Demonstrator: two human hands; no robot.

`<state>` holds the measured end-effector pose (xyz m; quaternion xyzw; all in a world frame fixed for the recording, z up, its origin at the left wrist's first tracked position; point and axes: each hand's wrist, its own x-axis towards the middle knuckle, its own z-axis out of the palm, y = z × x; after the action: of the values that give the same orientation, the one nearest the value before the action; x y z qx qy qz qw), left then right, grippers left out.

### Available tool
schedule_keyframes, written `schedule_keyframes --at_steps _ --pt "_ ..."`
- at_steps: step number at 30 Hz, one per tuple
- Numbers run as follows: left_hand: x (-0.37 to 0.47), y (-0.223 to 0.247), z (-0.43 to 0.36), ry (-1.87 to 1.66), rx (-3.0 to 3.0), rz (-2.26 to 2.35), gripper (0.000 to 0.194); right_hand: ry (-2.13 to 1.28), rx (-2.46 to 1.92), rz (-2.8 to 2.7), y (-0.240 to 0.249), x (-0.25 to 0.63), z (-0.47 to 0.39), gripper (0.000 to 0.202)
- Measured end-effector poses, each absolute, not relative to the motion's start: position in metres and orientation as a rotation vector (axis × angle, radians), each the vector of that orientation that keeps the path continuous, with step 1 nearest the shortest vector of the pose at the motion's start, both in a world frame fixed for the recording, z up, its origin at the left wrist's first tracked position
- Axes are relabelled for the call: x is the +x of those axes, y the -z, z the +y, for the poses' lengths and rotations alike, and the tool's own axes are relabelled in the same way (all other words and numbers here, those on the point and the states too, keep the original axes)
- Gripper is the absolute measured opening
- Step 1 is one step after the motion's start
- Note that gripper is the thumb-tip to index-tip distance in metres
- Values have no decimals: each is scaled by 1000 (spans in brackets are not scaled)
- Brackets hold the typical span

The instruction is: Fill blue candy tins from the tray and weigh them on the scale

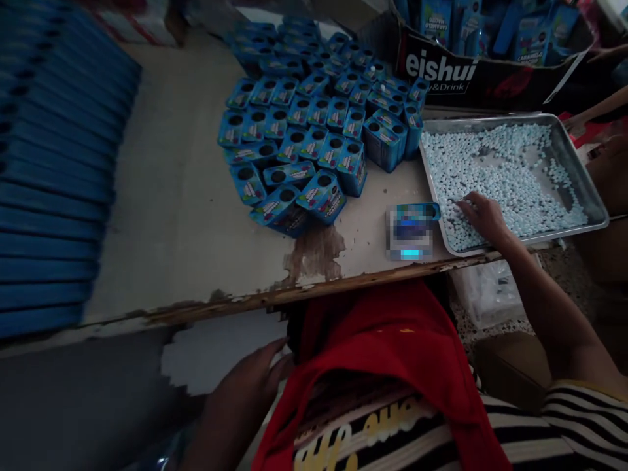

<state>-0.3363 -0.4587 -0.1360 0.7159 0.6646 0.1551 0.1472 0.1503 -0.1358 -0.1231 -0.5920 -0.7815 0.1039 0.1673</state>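
My right hand (483, 216) reaches into a shallow metal tray (596, 203), its fingers apart and touching a layer of small pale blue and white candies (510, 170). Left of the tray lies a phone-like object (409, 232), its face blurred out, by the table edge. Below the edge, beside the red apron, my left hand (275, 366) is closed; a whitish bit shows at its fingers, too dark to make out. Many blue printed boxes (321, 196) with round holes in their tops stand grouped at the table's middle.
Blue flat cartons (53, 196) are stacked along the left. A black display box (490, 85) filled with blue packs stands behind the tray. At the far right another person's arm (598, 108) shows. The table's worn wooden edge (343, 284) runs in front of me.
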Motion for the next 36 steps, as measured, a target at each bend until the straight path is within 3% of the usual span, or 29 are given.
schedule_keyframes --at_steps 3,5,8,10,13,14,18,24,29,32,36 --pt "-327 141 -435 -719 2412 1733 25 -511 -1662 -1858 120 154 -126 31" --pt "-310 134 -400 -903 2573 1595 33 -808 -1639 -1536 116 155 -120 36" --pt "-274 125 -334 -1142 2454 1473 31 -1140 -1573 -1210 107 154 -116 43" --pt "-247 128 -291 -1257 2110 1485 36 -1113 -1551 -1305 100 151 -118 43" --pt "-207 145 -241 -1253 1642 1452 78 -828 -1489 -1751 92 144 -127 39" --pt "-195 151 -229 -1217 1586 1432 83 -741 -1440 -1884 90 141 -130 38" --pt "-169 153 -196 -1095 1603 1375 46 -763 -1341 -1815 93 123 -139 43" --pt "-160 71 -133 -1149 2331 1229 23 -1520 -1147 -791 103 97 -124 46" --pt "-121 32 -91 -920 2917 872 30 -1845 -966 -318 104 94 -111 48" --pt "-103 43 -74 -773 2967 836 30 -1896 -932 -166 107 95 -112 46" --pt "-102 68 -60 -851 2775 995 38 -1913 -929 -46 110 97 -112 41"
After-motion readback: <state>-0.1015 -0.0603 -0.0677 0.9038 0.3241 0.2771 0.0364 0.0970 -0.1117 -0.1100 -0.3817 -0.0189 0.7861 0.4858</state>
